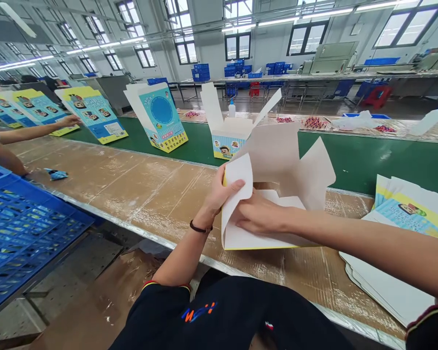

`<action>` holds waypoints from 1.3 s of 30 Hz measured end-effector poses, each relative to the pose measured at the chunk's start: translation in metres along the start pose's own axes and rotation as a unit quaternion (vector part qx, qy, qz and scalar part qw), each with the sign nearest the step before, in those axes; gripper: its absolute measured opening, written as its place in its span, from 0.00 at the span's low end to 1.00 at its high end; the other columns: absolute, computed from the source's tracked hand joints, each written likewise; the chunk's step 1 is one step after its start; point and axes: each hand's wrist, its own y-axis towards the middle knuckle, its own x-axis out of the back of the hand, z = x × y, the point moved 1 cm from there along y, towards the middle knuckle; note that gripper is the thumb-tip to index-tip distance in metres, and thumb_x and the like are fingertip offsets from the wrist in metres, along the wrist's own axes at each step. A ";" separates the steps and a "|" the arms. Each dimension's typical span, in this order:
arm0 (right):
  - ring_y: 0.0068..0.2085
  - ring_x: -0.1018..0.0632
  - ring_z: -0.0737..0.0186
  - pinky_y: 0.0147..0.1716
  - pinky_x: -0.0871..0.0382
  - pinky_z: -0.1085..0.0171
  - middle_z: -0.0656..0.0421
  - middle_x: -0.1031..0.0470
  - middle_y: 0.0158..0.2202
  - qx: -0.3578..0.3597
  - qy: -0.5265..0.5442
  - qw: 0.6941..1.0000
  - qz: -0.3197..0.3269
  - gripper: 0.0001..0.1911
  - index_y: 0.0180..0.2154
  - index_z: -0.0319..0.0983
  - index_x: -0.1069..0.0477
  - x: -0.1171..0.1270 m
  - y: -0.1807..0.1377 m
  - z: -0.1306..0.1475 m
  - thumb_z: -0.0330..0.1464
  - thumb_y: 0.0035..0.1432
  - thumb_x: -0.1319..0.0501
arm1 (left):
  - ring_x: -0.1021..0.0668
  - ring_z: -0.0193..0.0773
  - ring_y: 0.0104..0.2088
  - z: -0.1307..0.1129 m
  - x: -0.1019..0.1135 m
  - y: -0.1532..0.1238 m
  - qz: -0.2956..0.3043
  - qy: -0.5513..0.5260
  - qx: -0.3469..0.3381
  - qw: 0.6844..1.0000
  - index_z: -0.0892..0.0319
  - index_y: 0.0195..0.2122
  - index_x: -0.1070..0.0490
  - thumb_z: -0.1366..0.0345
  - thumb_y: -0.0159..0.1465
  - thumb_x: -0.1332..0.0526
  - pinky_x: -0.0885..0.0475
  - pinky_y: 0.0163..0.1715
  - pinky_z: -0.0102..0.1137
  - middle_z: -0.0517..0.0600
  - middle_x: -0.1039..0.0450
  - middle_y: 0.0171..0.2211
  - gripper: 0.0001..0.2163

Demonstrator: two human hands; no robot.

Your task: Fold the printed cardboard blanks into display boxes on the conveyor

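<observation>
A half-folded cardboard box (273, 155) lies on its side on the brown-papered workbench (124, 189), white inside, with a yellow edge and tall flaps standing open. My left hand (221, 192) pinches a white flap at the box's near corner. My right hand (259, 216) presses flat across the folded white panels, its fingers tucked against the left hand. A stack of flat printed box blanks (397, 233) lies to the right, beyond my right forearm. The box's printed outer faces are hidden from this side.
A green conveyor belt (350, 158) behind the bench carries upright printed boxes. A co-worker's hand (68, 121) rests on a flat blank at the far left. A blue plastic crate (25, 233) stands at the bench's left edge. Glue bottles and small pink items lie beyond the belt.
</observation>
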 end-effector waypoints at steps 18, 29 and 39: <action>0.56 0.23 0.42 0.58 0.28 0.43 0.46 0.23 0.55 -0.086 0.224 0.971 -0.014 0.28 0.60 0.35 0.31 -0.004 0.006 -0.014 0.37 0.60 0.35 | 0.19 0.47 0.46 -0.010 0.005 0.005 0.005 -0.020 0.095 0.995 0.59 0.47 0.27 0.58 0.43 0.21 0.24 0.44 0.36 0.54 0.20 0.46 0.31; 0.48 0.19 0.47 0.51 0.24 0.49 0.44 0.20 0.49 0.008 -0.074 0.997 0.004 0.15 0.49 0.34 0.23 0.017 0.002 0.012 0.35 0.73 0.45 | 0.21 0.46 0.45 -0.007 0.019 0.032 -0.097 0.106 0.152 0.978 0.58 0.40 0.35 0.73 0.44 0.31 0.24 0.45 0.40 0.53 0.23 0.42 0.21; 0.54 0.20 0.52 0.59 0.28 0.47 0.52 0.20 0.51 -0.130 0.162 0.783 -0.586 0.16 0.55 0.45 0.29 0.085 -0.094 -0.100 0.37 0.67 0.40 | 0.21 0.43 0.40 0.005 0.026 0.044 -0.082 0.089 0.134 0.984 0.57 0.40 0.34 0.70 0.40 0.31 0.26 0.41 0.36 0.48 0.24 0.38 0.24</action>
